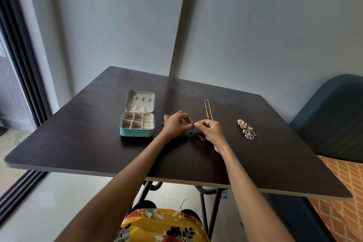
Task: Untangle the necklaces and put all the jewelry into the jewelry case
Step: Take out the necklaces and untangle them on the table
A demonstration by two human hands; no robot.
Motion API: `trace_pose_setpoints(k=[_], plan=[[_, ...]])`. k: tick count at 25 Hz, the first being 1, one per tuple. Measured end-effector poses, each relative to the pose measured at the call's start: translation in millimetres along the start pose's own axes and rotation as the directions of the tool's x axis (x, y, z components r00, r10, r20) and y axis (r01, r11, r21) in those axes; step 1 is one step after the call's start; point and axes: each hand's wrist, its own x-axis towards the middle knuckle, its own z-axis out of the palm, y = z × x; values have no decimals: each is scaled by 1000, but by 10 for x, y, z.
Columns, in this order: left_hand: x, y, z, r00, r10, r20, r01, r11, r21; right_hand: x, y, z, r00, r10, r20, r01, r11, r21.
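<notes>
A teal jewelry case [137,133] lies open on the dark table [78,139], its beige compartments showing, with a thin chain in one of them. My left hand [174,124] and my right hand [211,132] meet just right of the case and both pinch a thin dark necklace [193,133] between fingertips. A small pendant hangs from it, and part of the chain trails on the table under my right hand. A gold chain necklace [207,108] lies stretched out behind my right hand. A small heap of earrings and rings [246,128] sits further right.
The table stands against a grey wall. A dark blue chair back [332,116] is at the right, with an orange patterned cushion [341,192] below it. A window frame runs down the left side. The table's near edge is close to my lap.
</notes>
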Motion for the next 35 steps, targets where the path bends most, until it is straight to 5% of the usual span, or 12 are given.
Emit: trace_pose_setpoints(k=[5,35], plan=[[-1,9,5,999,26,18,-26,1000,14,69,76,6,1000,-9,14,10,992,-123],[0,42,-7,999,-18,-51,16,999,-38,57,78,18,997,-21,79,24,999,-32]])
